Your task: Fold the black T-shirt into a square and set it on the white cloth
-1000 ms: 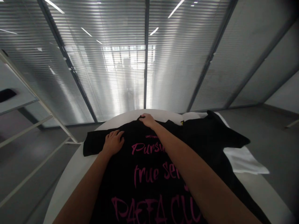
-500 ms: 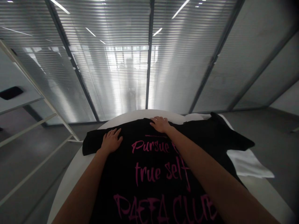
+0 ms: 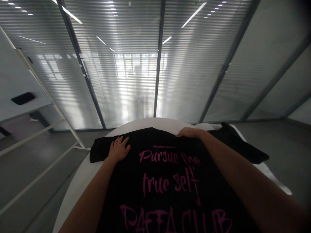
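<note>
Palms press flat on the black T-shirt (image 3: 167, 181), left hand (image 3: 118, 149) spread by the left sleeve, right hand (image 3: 190, 132) farther off at the right shoulder.

Head view, forward-down, close over table (image 3: 80, 181)

Ahead, a tall glass partition wall with closed horizontal blinds (image 3: 126, 71), split by dark metal mullions (image 3: 159, 58), bright daylight glowing through the middle. Above, reflected ceiling light strips (image 3: 193, 14). Left, a white metal-framed rack (image 3: 36, 129). Below, grey smooth floor (image 3: 286, 142), round white table (image 3: 80, 181).
</note>
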Demonstrator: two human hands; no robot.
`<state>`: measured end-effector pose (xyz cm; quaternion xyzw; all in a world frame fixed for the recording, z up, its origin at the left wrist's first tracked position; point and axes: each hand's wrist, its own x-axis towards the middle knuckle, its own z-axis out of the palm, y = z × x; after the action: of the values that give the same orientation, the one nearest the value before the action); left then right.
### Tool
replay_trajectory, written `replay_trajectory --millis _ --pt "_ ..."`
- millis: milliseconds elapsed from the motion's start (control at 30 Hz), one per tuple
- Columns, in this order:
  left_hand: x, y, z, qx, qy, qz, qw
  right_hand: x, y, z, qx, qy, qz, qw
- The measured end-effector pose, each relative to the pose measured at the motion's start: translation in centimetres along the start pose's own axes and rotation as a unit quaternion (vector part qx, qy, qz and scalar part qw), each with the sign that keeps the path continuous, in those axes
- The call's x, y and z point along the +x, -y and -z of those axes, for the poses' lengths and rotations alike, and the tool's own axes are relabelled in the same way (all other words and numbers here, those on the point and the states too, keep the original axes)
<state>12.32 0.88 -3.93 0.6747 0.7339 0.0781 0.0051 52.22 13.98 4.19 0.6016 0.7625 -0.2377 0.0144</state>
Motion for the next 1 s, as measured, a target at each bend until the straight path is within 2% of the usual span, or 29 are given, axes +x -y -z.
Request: replay_trajectory --millis 167,267,333,433,500,633,667,700,767,800,833,900,1000 --pt "0.1 0.2 -0.2 -0.005 -0.003 -0.005 1.0 -0.5 0.6 -0.3 0.166 0.068 -0.051 0.982" --pt "0.0 0.1 -0.3 -0.01 -0.004 0.0 1.0 -0.2 0.4 -0.7 0.215 0.085 -0.083 0.969" --pt "0.0 0.1 -0.2 -0.011 -0.008 0.0 1.0 0.2 0.1 -0.8 0.217 0.056 -0.055 0.973" --pt "-0.1 0.0 -0.1 -0.011 -0.008 0.002 1.0 0.8 -0.3 -0.7 0.222 -0.024 0.008 0.975" --pt "-0.1 0.0 -0.1 -0.011 -0.005 0.004 1.0 0.8 -0.5 -0.4 0.268 -0.079 0.015 0.96" --pt "-0.1 0.1 -0.1 -0.01 -0.011 0.0 1.0 0.3 -0.6 0.5 0.359 -0.194 0.048 0.912" --pt "-0.1 0.1 -0.1 -0.01 -0.014 -0.001 1.0 0.2 -0.7 0.7 0.34 -0.215 0.046 0.915" --pt "-0.1 0.1 -0.1 -0.01 -0.015 -0.001 1.0 0.2 -0.8 0.7 0.287 -0.224 0.033 0.931" --pt "-0.1 0.1 -0.2 -0.011 -0.017 -0.001 1.0 0.2 -1.1 0.5 0.126 -0.211 -0.013 0.969" --pt "-0.1 0.1 -0.2 -0.011 -0.017 0.0 1.0 0.3 -1.2 0.2 0.048 -0.196 -0.034 0.979" --pt "-0.1 0.1 -0.2 -0.011 -0.018 0.003 1.0 0.5 -1.2 -0.2 -0.011 -0.183 -0.05 0.982" --pt "-0.1 0.1 -0.2 -0.011 -0.018 0.005 1.0 0.7 -0.8 -1.1 -0.063 -0.181 -0.067 0.979" --pt "-0.2 -0.1 0.0 -0.01 -0.023 0.0 1.0 0.9 1.4 -2.6 -0.119 -0.243 -0.066 0.961"
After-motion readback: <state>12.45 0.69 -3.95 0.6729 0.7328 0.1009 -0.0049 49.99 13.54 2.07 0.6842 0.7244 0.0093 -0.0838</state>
